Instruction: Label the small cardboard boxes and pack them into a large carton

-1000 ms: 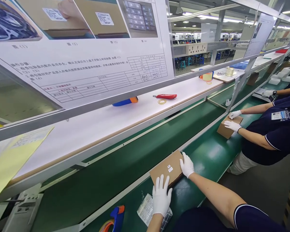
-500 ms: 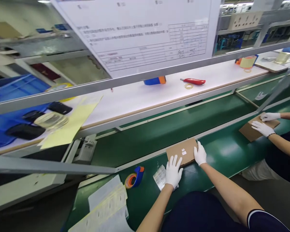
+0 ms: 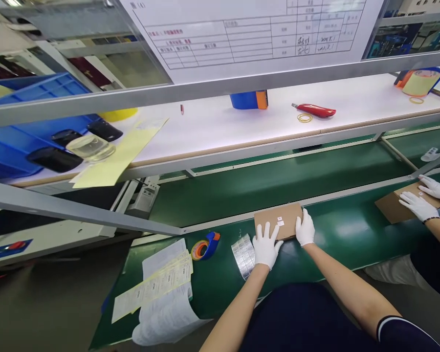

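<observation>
A flat brown cardboard box (image 3: 278, 217) with small white labels lies on the green bench against the metal rail. My left hand (image 3: 266, 245), in a white glove, lies flat on its near left corner with fingers spread. My right hand (image 3: 305, 229), also gloved, presses the box's right end, fingers together along the edge. A sheet of small labels (image 3: 243, 254) lies just left of my left hand.
A blue and orange tape dispenser (image 3: 205, 246) and yellow and white papers (image 3: 157, 286) lie to the left. A red knife (image 3: 314, 110) and rubber band (image 3: 304, 118) rest on the white shelf. A co-worker's gloved hands (image 3: 421, 198) hold another brown box (image 3: 392, 208) at right.
The view has swung left and down, bringing the papers, tape dispenser and blue bins into sight. Both hands stay on the brown box, which has not visibly moved.
</observation>
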`<state>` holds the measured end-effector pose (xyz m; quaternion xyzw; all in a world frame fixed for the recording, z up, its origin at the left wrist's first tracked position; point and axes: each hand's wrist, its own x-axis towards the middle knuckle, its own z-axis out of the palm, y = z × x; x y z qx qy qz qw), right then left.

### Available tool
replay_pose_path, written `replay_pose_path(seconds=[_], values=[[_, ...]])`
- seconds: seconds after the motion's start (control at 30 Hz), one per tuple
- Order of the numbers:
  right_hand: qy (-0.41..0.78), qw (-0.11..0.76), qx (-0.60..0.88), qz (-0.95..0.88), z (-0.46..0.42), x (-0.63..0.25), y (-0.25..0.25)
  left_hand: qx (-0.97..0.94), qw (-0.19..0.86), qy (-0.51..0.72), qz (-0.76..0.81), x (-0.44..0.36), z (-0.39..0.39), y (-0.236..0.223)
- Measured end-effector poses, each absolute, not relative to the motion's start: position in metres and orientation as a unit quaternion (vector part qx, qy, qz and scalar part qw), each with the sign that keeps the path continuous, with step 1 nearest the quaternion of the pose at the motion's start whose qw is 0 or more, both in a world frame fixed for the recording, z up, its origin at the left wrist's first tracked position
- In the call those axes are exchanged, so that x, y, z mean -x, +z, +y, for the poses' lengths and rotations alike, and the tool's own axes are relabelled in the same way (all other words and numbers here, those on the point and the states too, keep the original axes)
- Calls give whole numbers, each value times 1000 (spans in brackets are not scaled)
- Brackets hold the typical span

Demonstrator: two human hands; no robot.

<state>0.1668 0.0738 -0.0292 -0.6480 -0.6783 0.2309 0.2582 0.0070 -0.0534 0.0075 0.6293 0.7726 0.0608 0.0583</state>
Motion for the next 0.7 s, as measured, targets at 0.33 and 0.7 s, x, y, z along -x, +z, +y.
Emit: replay_pose_path(seconds=[0.33, 0.7], values=[[247, 260, 627, -691, 97, -160, -29, -607, 54, 9, 793, -12, -12, 23], [256, 222, 528, -779, 101, -188, -24, -617, 20, -26, 786, -17, -10, 23]])
